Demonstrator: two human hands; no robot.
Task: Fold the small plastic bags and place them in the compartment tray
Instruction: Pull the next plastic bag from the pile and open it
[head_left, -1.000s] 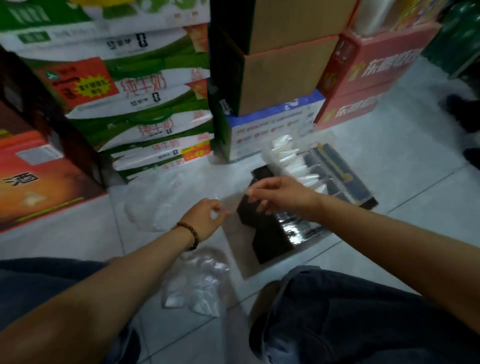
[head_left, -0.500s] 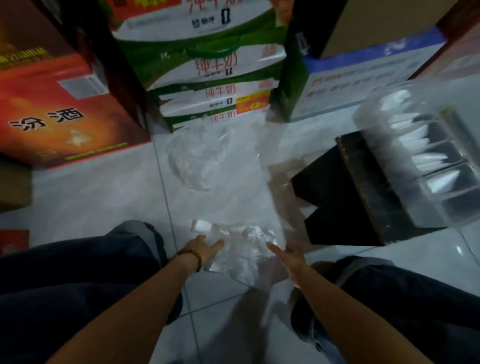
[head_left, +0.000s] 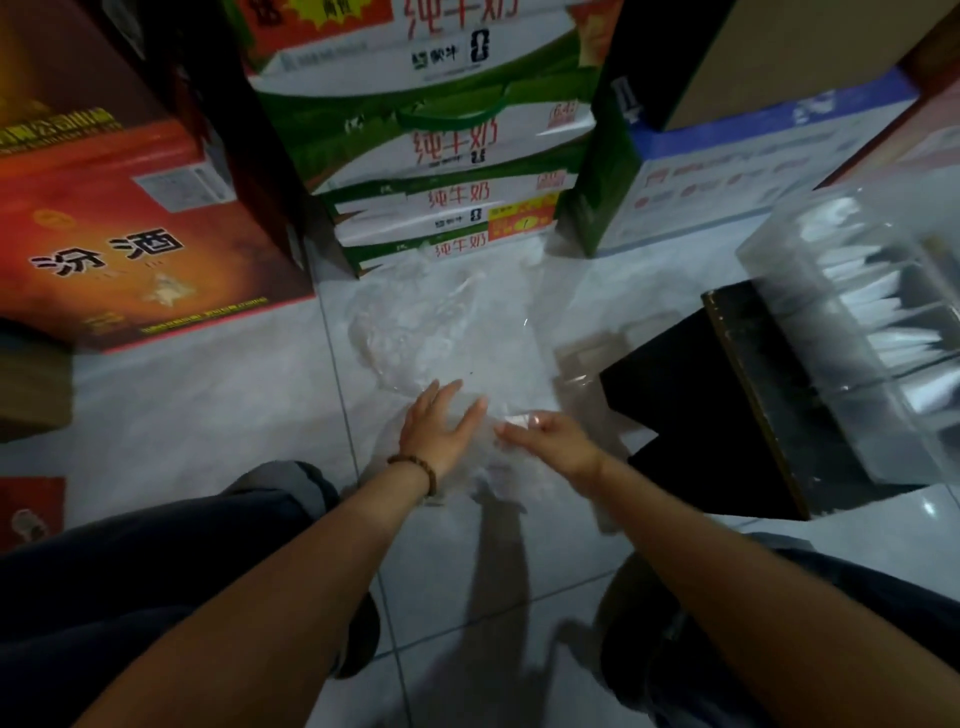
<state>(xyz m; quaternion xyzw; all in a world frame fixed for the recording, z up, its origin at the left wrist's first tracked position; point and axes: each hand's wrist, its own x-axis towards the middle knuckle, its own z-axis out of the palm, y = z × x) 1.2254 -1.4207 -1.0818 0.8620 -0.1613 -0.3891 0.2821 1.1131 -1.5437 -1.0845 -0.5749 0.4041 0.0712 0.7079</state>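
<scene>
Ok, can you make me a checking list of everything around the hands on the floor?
Surface: grey tiled floor, dim light.
Job's things: loose plastic bags under the hands; clear compartment tray on a black box, with folded bags in it.
Clutter: crumpled plastic heap farther out.
Hands: left hand flat on the bags, fingers straight; right hand on them too, grip blurred.
Cables: nothing seen.
Surroundings: stacked milk cartons, red box, blue-and-white box.

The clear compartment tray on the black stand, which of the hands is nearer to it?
Right. The right hand is over the plastic bags on the floor, left of the black stand bearing the compartment tray; the left hand lies farther left on those bags.
</scene>
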